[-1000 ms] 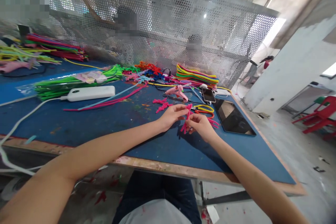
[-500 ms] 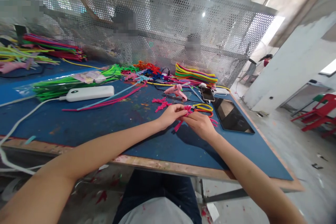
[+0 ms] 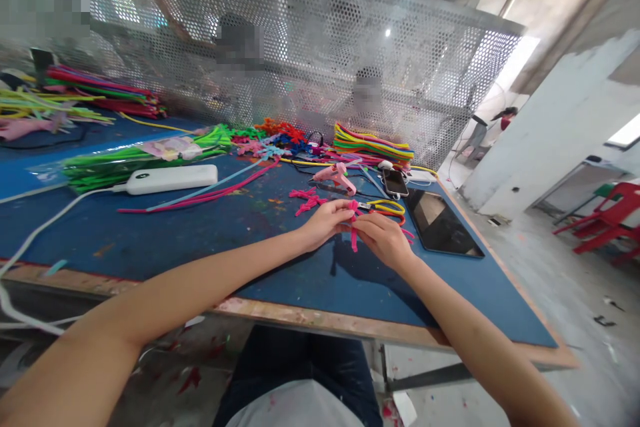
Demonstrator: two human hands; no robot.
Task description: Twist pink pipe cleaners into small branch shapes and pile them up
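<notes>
Above the blue felt-covered worktable [image 3: 150, 233], left hand [image 3: 324, 221] and right hand [image 3: 383, 238] meet fingertip to fingertip, both pinched on a fuzzy pink pipe-cleaner piece [image 3: 353, 225] held just off the surface, apparently for close twisting, with a pink glue gun [image 3: 336, 176] nearby.

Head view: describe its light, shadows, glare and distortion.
Head view: daylight burns out the opening at upper right; the dark glossy tablet mirrors pale light; both hands, pinching a pink fuzzy pipe-cleaner piece, drop a soft shadow on the blue tabletop; wide-angle bending curves the perforated metal screen.
</notes>
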